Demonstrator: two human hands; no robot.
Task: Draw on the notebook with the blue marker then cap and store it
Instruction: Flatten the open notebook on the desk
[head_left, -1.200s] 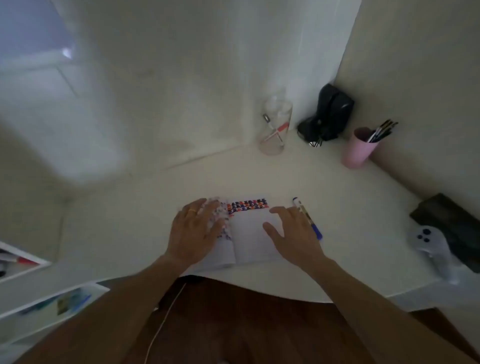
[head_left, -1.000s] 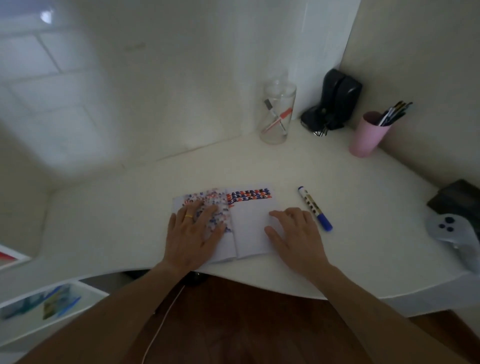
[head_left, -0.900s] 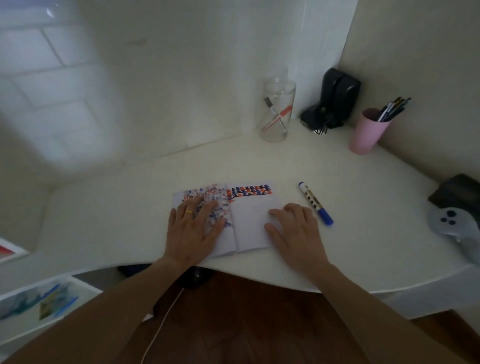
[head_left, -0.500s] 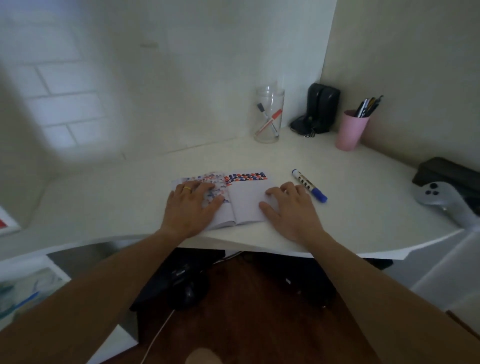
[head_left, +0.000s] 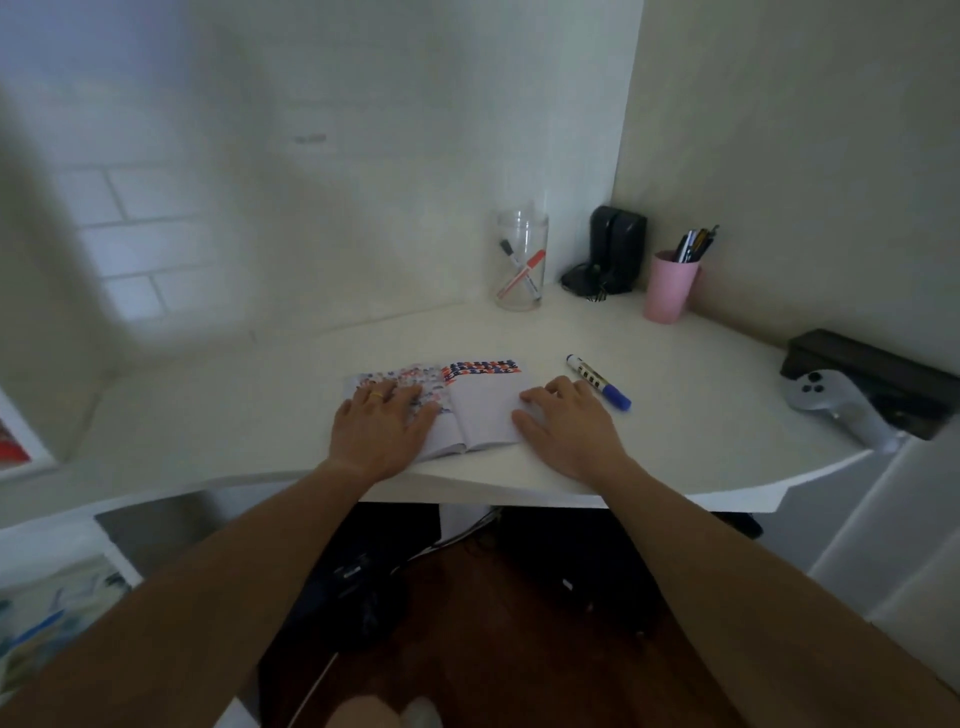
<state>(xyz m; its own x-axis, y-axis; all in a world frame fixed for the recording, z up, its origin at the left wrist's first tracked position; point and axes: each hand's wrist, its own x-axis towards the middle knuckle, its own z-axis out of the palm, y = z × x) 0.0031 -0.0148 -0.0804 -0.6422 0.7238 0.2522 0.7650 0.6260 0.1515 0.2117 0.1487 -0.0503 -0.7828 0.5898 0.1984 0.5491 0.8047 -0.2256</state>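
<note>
An open notebook lies near the front edge of the white desk, with coloured marks across the top of both pages. My left hand rests flat on its left page, fingers spread, a ring on one finger. My right hand lies flat on the right page's edge, holding nothing. The blue marker, capped with a blue cap, lies on the desk just right of my right fingertips, apart from them.
A clear glass jar with two markers stands at the back by the wall corner. Beside it are a black device and a pink cup of pens. A grey controller and a dark box sit at the right edge.
The camera has pulled back and tilted, showing more of the floor under the desk. Both hands stay flat on the notebook, and the marker has not moved.
</note>
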